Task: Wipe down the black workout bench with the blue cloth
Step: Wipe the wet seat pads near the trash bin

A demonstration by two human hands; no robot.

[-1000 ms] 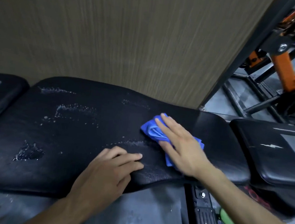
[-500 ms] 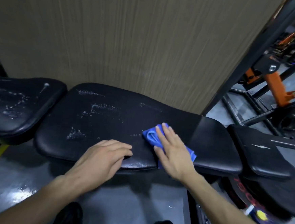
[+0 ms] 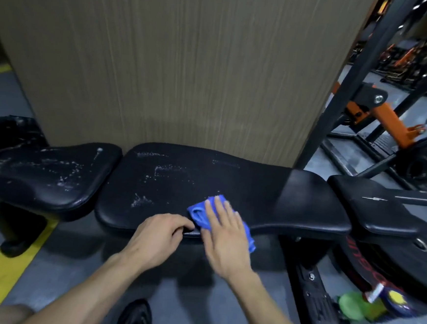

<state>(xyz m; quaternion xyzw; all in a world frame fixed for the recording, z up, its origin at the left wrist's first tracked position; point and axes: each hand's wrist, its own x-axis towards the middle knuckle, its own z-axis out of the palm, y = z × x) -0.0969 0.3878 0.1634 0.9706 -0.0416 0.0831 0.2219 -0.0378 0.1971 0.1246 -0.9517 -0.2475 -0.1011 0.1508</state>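
Bench (image 3: 230, 188): cloth (image 3: 198, 211) under right grip (image 3: 224, 237)

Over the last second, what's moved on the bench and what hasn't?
The right hand slid the blue cloth toward the bench pad's near edge, closer to the left hand. The view pulled back. Unchanged: flat right palm on the cloth, left hand gripping the pad edge, white droplets at the left unwiped.

Right hand (image 3: 223, 235) flat, fingers straight and together, palm pressing down on the blue cloth (image 3: 198, 213). Left hand (image 3: 158, 236) just beside it, fingers curled over the bench pad's (image 3: 231, 181) near edge. Both forearms bare, reaching forward.
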